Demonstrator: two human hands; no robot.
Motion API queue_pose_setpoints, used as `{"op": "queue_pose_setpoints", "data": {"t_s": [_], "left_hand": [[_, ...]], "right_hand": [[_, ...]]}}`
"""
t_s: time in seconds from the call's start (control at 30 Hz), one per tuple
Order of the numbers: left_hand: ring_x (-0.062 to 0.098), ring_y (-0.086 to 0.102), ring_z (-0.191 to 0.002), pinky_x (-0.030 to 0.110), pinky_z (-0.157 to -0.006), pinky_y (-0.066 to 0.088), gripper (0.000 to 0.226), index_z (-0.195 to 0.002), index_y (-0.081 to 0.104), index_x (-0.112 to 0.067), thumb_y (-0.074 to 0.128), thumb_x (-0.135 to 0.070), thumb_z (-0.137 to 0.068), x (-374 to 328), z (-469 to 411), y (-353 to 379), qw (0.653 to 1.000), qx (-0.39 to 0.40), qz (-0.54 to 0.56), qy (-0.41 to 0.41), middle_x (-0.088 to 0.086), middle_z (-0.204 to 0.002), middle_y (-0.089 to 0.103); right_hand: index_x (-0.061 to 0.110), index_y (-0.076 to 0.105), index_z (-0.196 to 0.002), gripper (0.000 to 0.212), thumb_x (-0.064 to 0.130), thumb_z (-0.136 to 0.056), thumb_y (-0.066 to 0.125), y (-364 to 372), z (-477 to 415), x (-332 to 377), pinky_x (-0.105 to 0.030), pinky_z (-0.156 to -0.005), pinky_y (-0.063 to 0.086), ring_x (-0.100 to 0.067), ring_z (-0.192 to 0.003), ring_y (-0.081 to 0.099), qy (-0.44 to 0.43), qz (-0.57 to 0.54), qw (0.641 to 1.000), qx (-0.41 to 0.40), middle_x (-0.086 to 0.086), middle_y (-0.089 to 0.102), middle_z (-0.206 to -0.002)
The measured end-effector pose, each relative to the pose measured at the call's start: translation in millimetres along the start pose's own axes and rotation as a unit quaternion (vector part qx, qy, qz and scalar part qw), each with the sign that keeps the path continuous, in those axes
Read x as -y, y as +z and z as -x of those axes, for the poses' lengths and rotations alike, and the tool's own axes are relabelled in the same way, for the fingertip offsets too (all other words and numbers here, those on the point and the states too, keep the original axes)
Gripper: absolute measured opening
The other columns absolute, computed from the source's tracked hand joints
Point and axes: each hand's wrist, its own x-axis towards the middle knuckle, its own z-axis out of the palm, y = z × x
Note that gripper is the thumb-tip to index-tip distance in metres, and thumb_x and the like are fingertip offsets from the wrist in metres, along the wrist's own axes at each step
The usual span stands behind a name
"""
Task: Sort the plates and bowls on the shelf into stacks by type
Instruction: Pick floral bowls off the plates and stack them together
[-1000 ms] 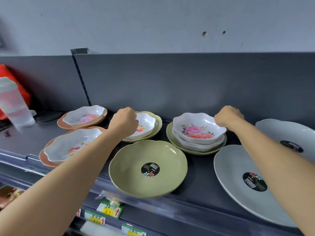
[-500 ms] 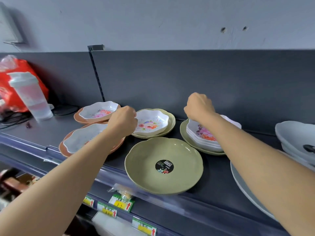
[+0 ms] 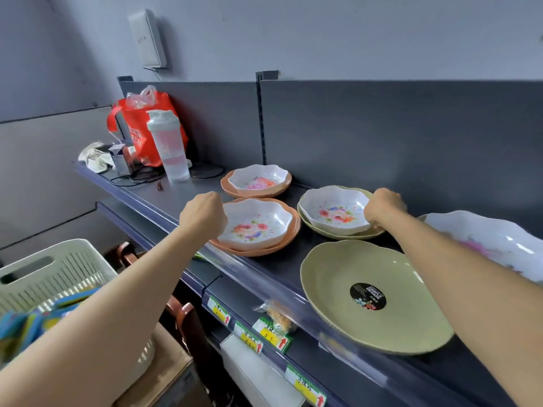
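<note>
On the dark shelf (image 3: 188,198) stand two orange plates, each with a white floral bowl in it: a near pair (image 3: 264,252) with its bowl (image 3: 255,227) and a far pair (image 3: 232,190) with its bowl (image 3: 258,179). To the right, a third floral bowl (image 3: 335,212) sits on a green plate (image 3: 346,237). A large green plate (image 3: 338,277) with a black sticker lies at the front edge. My left hand (image 3: 202,215) is a fist on the near bowl's left rim. My right hand (image 3: 385,205) is curled over the third bowl's right rim.
A bigger white floral bowl (image 3: 499,239) lies at the far right behind my right arm. At the shelf's left end stand a clear shaker bottle (image 3: 169,145), a red bag (image 3: 138,121), cables and small clutter. A white basket (image 3: 58,268) sits below left.
My view has swung left. My right hand left the stack of floral bowls for the bowl on the green plate. My left hand moved to the near bowl on the orange plate.
</note>
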Motion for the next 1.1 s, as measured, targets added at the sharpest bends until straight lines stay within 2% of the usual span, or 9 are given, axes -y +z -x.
{"op": "queue_pose_setpoints", "data": {"t_s": [0.07, 0.13, 0.2, 0.27, 0.37, 0.73, 0.9, 1.0, 1.1], "left_hand": [[0.036, 0.053, -0.078, 0.034, -0.064, 0.042, 0.008, -0.074, 0.056, -0.002, 0.054, -0.003, -0.082, 5, -1, 1, 1.000, -0.001, 0.000, -0.017, 0.017, -0.091, 0.062], [0.035, 0.049, -0.073, 0.034, -0.062, 0.039, 0.028, -0.058, 0.038, -0.006, 0.053, -0.002, -0.081, 6, -4, 3, 1.000, -0.001, -0.002, -0.027, 0.015, -0.081, 0.053], [0.034, 0.047, -0.074, 0.034, -0.063, 0.039, 0.034, -0.056, 0.034, -0.007, 0.054, -0.002, -0.083, 7, -6, 4, 0.999, -0.003, 0.001, -0.039, 0.014, -0.080, 0.049], [0.033, 0.048, -0.075, 0.034, -0.063, 0.040, 0.032, -0.059, 0.035, -0.007, 0.054, -0.003, -0.085, 6, -7, 5, 0.998, 0.004, 0.010, -0.056, 0.012, -0.080, 0.049], [0.036, 0.053, -0.084, 0.035, -0.066, 0.041, 0.020, -0.068, 0.042, -0.002, 0.052, -0.002, -0.085, 7, -10, 7, 0.997, 0.009, 0.023, -0.079, 0.013, -0.084, 0.049], [0.033, 0.046, -0.080, 0.032, -0.067, 0.040, 0.029, -0.059, 0.035, -0.004, 0.047, 0.005, -0.084, 4, -12, -14, 0.991, -0.025, 0.104, -0.078, 0.008, -0.064, 0.037], [0.032, 0.050, -0.071, 0.031, -0.055, 0.040, 0.019, -0.060, 0.045, 0.003, 0.049, 0.009, -0.078, -12, -25, -29, 0.988, -0.048, 0.137, -0.043, 0.012, -0.062, 0.046], [0.029, 0.047, -0.061, 0.025, -0.049, 0.037, 0.013, -0.069, 0.054, 0.005, 0.047, 0.006, -0.079, -33, -27, -29, 0.990, -0.039, 0.138, 0.001, 0.015, -0.066, 0.050], [0.032, 0.052, -0.067, 0.030, -0.060, 0.042, 0.013, -0.074, 0.058, 0.003, 0.046, 0.003, -0.080, -60, -24, -24, 0.989, -0.027, 0.138, 0.038, 0.015, -0.070, 0.055]], "right_hand": [[-0.004, 0.061, -0.110, 0.026, -0.004, -0.085, 0.051, 0, -1, 3, -0.028, -0.057, 0.042, -0.036, -0.101, 0.062, 0.010, -0.014, 1.000, 0.004, -0.021, 0.062, -0.117], [-0.002, 0.062, -0.103, 0.022, -0.004, -0.084, 0.052, -3, -2, 5, -0.026, -0.054, 0.038, -0.034, -0.094, 0.061, 0.019, -0.032, 0.999, 0.001, -0.020, 0.064, -0.114], [-0.003, 0.062, -0.103, 0.020, -0.004, -0.085, 0.052, -8, -1, 9, -0.028, -0.064, 0.040, -0.034, -0.091, 0.058, 0.017, -0.054, 0.998, -0.009, -0.019, 0.062, -0.112], [-0.001, 0.055, -0.082, 0.005, -0.003, -0.086, 0.052, -13, 2, 12, -0.028, -0.064, 0.039, -0.034, -0.085, 0.053, 0.015, -0.063, 0.998, -0.023, -0.018, 0.057, -0.101], [0.006, 0.035, -0.061, 0.031, -0.003, -0.086, 0.051, -17, 4, 14, -0.024, -0.047, 0.030, -0.028, -0.068, 0.045, 0.013, -0.084, 0.995, -0.043, -0.010, 0.047, -0.077], [0.010, 0.027, -0.060, 0.035, 0.000, -0.087, 0.047, -36, 20, 14, -0.026, -0.046, 0.025, -0.028, -0.074, 0.040, -0.003, -0.116, 0.988, -0.100, -0.003, 0.033, -0.064], [0.007, 0.037, -0.070, 0.021, 0.001, -0.088, 0.046, -58, 28, 1, -0.031, -0.068, 0.038, -0.030, -0.082, 0.045, 0.032, -0.142, 0.978, -0.149, -0.008, 0.045, -0.082], [0.007, 0.044, -0.090, 0.007, 0.001, -0.089, 0.047, -75, 34, -18, -0.032, -0.069, 0.041, -0.029, -0.083, 0.046, 0.062, -0.141, 0.970, -0.188, -0.011, 0.046, -0.094], [0.006, 0.042, -0.078, 0.013, 0.000, -0.088, 0.047, -90, 39, -47, -0.031, -0.064, 0.041, -0.028, -0.082, 0.046, 0.104, -0.130, 0.961, -0.220, -0.010, 0.046, -0.088]]}}
